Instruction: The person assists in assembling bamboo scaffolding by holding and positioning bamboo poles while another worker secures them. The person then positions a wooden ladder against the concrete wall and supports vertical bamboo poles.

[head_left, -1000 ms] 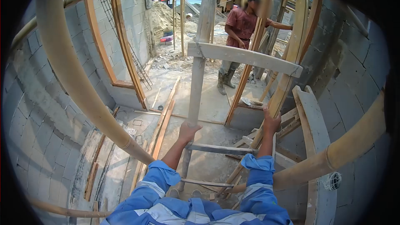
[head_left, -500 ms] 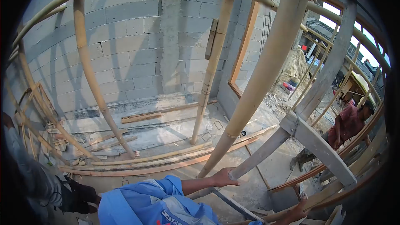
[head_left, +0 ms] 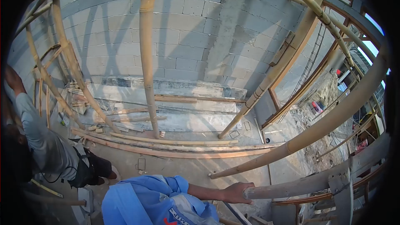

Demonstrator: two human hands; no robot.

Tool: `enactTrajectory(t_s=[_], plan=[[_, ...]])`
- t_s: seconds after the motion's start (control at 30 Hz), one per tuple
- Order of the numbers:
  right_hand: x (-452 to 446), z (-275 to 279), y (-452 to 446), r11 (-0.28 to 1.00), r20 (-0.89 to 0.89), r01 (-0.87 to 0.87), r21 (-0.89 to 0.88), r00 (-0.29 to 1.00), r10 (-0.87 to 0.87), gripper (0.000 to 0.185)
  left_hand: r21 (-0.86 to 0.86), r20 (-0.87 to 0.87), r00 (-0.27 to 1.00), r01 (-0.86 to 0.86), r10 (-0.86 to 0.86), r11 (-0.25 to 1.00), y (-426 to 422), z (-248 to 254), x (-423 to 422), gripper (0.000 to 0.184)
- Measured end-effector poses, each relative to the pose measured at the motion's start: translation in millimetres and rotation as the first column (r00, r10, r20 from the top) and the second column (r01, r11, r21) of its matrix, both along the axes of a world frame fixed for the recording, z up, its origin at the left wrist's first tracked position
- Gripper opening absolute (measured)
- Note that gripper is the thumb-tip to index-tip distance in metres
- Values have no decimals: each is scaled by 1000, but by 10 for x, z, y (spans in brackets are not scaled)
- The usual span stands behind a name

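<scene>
Head view: Your left hand is closed around the grey wooden ladder rail, with the palm and fingers wrapped on it. Your right hand is outside the view; whether it grips anything cannot be told. The rail runs from your left hand to the right, rising slightly toward the dark rim of the view. Well to the right of the hand, a ladder rung crosses the rail. A lower ladder rung slopes away just below the hand. Your forearm enters from the left out of a rolled blue sleeve.

Just above your left hand, a thick bamboo pole slants up to the right, apart from the hand. Beyond it, above and left of the hand, timber planks lie lengthwise on the floor. Left of the hand and above the sleeve, a rebar stirrup lies flat on the same floor. An upright bamboo pole stands behind the planks, and a concrete block wall closes the space farthest above the hand. Above and right of the hand, note the wooden frame. Well to the left of the hand, a co-worker in a grey long-sleeved top has one arm raised.
</scene>
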State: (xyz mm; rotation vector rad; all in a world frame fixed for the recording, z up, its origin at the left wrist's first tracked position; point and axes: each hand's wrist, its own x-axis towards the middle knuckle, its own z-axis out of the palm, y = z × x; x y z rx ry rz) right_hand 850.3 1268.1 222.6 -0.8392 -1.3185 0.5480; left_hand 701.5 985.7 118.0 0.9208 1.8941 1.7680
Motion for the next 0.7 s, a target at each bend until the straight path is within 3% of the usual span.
enactTrajectory(t_s=[0.23,0.33,0.43,0.57,0.7], plan=[[2,200,-577,998,-23,-50,29,998,50,60,24,37,998,-53,52,998,-770,102,140,49],[-81,318,-794,996,-31,-85,38,996,86,62,166,-31,945,-316,325,934,-1021,2,190,44],[-176,350,-990,992,-39,-121,34,992,122,64,94,37,948,-318,316,943,-1398,25,95,50],[-484,280,-1214,926,-7,-377,-35,926,377,65,77,118,874,-482,472,873,-1883,166,117,54],[-921,158,-1434,775,25,-624,-96,777,629,66,59,15,750,-661,661,748,-2335,71,190,59]])
